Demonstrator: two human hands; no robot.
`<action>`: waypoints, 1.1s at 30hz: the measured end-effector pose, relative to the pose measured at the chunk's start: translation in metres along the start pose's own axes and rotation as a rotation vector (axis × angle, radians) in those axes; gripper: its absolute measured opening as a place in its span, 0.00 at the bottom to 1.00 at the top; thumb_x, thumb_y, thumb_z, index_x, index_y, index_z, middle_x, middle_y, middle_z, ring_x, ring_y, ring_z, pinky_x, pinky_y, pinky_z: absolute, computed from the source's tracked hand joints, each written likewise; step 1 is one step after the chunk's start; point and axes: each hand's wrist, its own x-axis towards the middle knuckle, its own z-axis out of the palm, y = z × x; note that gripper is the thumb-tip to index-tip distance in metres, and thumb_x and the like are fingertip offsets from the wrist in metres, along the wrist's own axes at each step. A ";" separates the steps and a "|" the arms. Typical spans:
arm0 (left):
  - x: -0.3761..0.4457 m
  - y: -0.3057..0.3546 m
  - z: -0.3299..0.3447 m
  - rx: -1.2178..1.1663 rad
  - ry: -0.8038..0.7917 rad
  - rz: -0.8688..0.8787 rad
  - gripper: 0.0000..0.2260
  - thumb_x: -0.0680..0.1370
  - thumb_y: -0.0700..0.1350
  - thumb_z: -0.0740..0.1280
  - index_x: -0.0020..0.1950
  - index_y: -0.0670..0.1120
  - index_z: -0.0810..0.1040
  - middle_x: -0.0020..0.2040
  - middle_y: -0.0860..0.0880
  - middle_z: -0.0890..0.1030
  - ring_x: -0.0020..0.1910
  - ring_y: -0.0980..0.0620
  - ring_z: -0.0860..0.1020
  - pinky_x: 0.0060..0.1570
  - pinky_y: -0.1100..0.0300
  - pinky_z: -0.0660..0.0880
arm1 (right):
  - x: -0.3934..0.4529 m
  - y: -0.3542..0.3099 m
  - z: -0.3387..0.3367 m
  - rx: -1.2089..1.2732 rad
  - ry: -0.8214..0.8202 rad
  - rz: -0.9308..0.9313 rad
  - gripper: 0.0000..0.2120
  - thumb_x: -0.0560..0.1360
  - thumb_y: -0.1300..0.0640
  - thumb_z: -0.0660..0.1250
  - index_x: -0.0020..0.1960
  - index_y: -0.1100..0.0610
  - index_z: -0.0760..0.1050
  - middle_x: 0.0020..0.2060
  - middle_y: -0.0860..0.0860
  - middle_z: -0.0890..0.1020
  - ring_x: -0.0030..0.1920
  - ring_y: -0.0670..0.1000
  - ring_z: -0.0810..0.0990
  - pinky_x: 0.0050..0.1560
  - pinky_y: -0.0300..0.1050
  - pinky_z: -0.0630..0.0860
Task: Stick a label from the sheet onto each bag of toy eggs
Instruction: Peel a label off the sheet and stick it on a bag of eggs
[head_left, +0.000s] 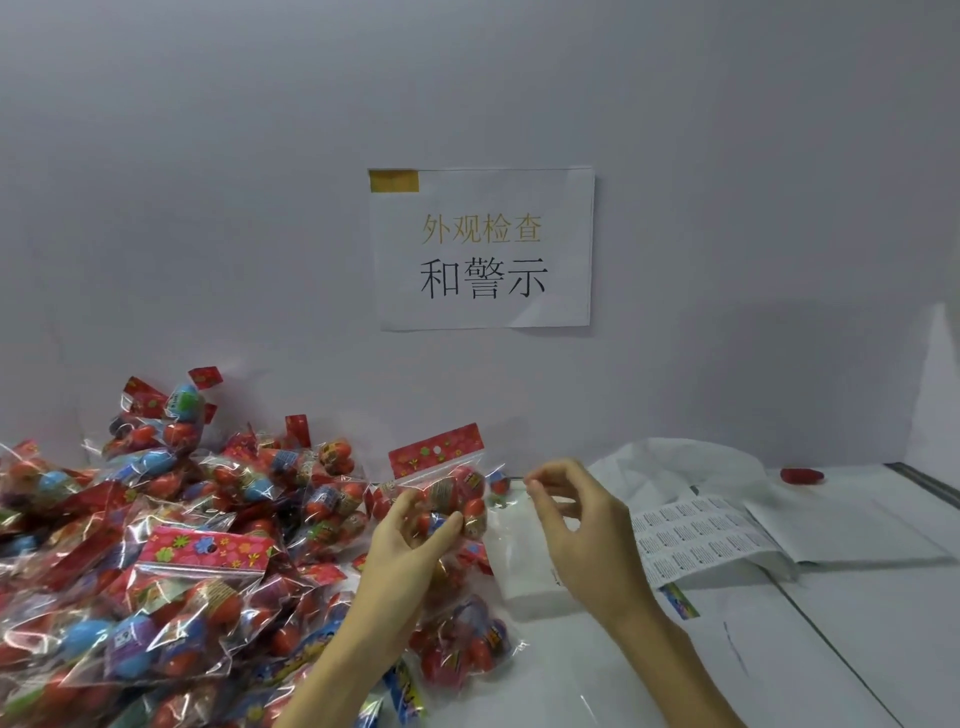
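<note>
Crinkly clear plastic: one bag of toy eggs held up for its label.

The left hand (410, 540) curls its fingers round the clear plastic bag of red and blue toy eggs (452, 499), red flowered card header on top; it looks light, slippery, the eggs likely to shift, so gripping across the eggs seems best. Just right of the bag, the right hand (576, 525) pinches thumb to forefinger, whether on a label I cannot tell. Farther right lies the white label sheet (696, 535); left of the bag, a heap of similar bags (171, 551).
</note>
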 end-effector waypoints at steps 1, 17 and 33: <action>0.000 0.000 -0.001 -0.011 0.011 -0.014 0.17 0.75 0.47 0.76 0.59 0.62 0.76 0.51 0.59 0.88 0.51 0.55 0.87 0.41 0.65 0.82 | 0.009 0.003 -0.011 -0.027 -0.017 0.083 0.07 0.82 0.61 0.68 0.49 0.50 0.80 0.44 0.42 0.86 0.47 0.40 0.84 0.49 0.34 0.81; -0.010 -0.009 0.014 0.415 0.124 0.374 0.42 0.82 0.33 0.67 0.81 0.67 0.50 0.62 0.82 0.67 0.43 0.65 0.83 0.41 0.64 0.82 | -0.008 0.067 -0.054 -0.379 -0.625 0.272 0.31 0.76 0.46 0.73 0.77 0.38 0.66 0.74 0.38 0.70 0.76 0.49 0.68 0.75 0.46 0.66; -0.007 -0.026 0.041 1.230 0.056 0.728 0.18 0.68 0.42 0.84 0.56 0.42 0.85 0.68 0.43 0.75 0.62 0.43 0.78 0.59 0.49 0.82 | -0.011 0.036 -0.038 -0.239 -0.271 -0.241 0.12 0.77 0.62 0.76 0.58 0.49 0.88 0.57 0.42 0.87 0.62 0.36 0.81 0.66 0.31 0.73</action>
